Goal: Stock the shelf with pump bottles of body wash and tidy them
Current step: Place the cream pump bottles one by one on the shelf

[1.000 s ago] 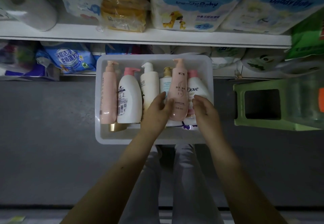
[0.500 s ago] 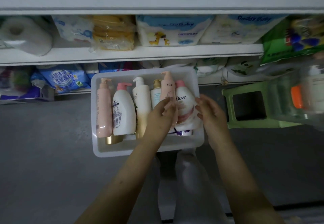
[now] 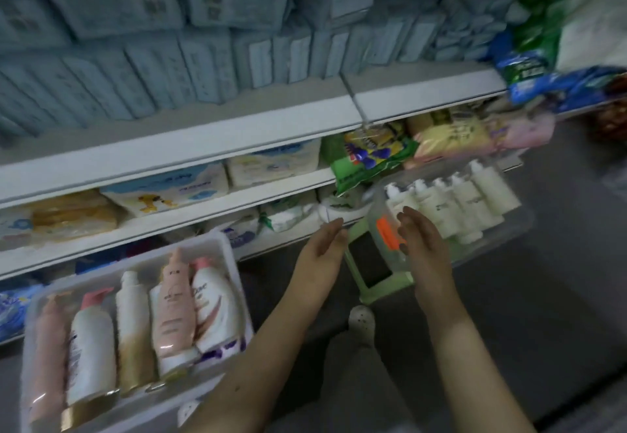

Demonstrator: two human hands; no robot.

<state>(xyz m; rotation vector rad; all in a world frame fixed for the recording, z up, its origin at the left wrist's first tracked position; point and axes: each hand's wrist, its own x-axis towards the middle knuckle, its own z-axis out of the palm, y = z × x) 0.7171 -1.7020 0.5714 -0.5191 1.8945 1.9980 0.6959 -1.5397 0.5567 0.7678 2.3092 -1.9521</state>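
A white plastic tray [image 3: 134, 409] on the floor at lower left holds several pump bottles lying side by side, among them a pink bottle [image 3: 173, 307] and a white Dove bottle [image 3: 213, 303]. At the right, a clear bin [image 3: 509, 229] with an orange handle clip [image 3: 386, 232] holds several white bottles [image 3: 454, 205]. It rests on a green stool [image 3: 380, 291]. My left hand [image 3: 320, 252] hovers with fingers straight, left of the bin and holding nothing. My right hand [image 3: 419, 235] reaches to the bin's near end, fingers relaxed, beside the orange clip.
White shelves [image 3: 190, 151] carry blue boxes on top and diaper and tissue packs below. Green and yellow packs [image 3: 373, 157] overhang the shelf edge just above the clear bin. The grey floor lies below, with my legs and a shoe [image 3: 361, 324] between the tray and the stool.
Both hands left the pink bottle in the white tray and moved right toward the clear bin on the green stool. The view swung up and to the right.
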